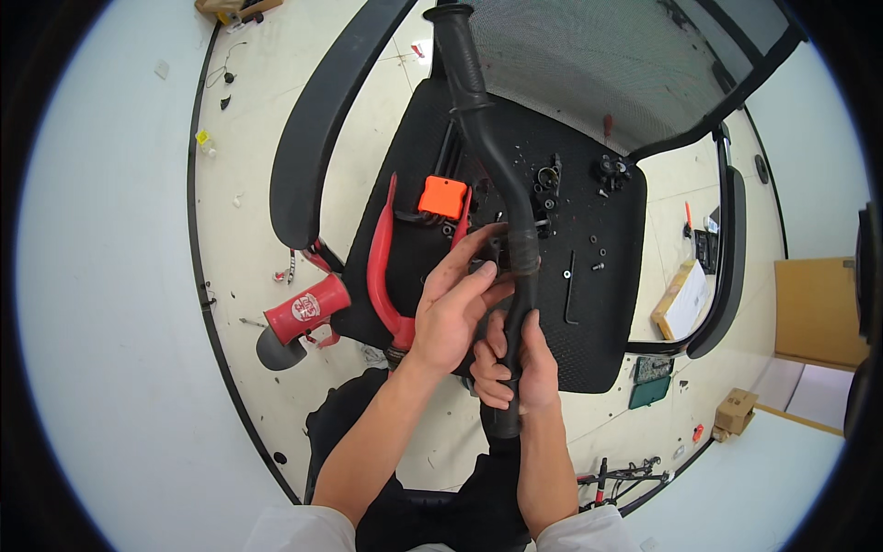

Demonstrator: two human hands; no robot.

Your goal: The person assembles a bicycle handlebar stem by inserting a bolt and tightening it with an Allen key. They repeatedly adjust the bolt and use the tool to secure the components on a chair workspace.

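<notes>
My right hand grasps the near end of the black handlebar (494, 152), my left hand (449, 317) pinching a dark part (499, 250) at its middle. It points away, bending leftward, above the chair seat (607, 299); pale floor (253, 175) surrounds.

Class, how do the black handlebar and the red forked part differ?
The handlebar is black; the forked part is red. The handlebar is one bent tube; the forked part has two prongs. The right hand grips the handlebar; the forked part lies over the seat. Both curve.

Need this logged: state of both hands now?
Left hand: partly curled by the handlebar; its grip cannot be told.
Right hand: closed, holding the handlebar.
</notes>
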